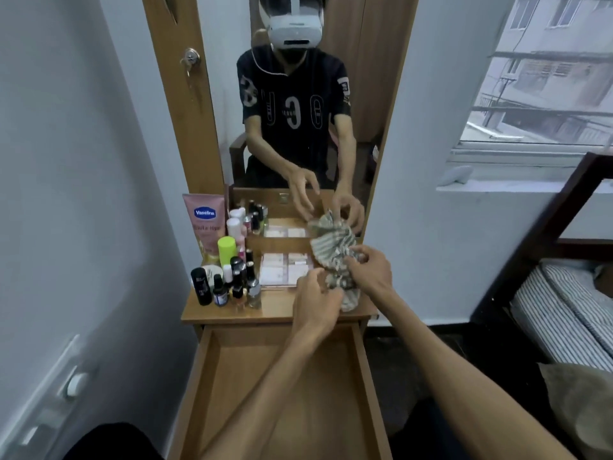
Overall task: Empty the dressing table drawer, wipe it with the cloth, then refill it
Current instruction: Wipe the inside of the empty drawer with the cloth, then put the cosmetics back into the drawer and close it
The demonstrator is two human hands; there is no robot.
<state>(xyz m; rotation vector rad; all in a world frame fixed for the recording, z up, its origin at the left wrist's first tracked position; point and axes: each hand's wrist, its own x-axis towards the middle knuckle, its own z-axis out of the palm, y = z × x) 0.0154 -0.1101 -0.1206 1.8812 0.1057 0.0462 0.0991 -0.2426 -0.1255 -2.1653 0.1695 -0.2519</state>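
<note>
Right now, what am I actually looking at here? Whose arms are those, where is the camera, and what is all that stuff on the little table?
There is no machine here. A person wears a camera on the head, so you see their own two arms reaching forward. The figure ahead is only their reflection in the mirror of a dressing table.

Both hands are on a striped cloth bunched up on the tabletop: the left hand grips its near end, the right hand its far side.

To the left on the tabletop stands a cluster of small bottles, with a pink lotion tube behind them, and a flat clear packet lies beside the cloth.

Below, the drawer is pulled open, and the part of it that shows holds nothing, so wiping seems next.
</note>
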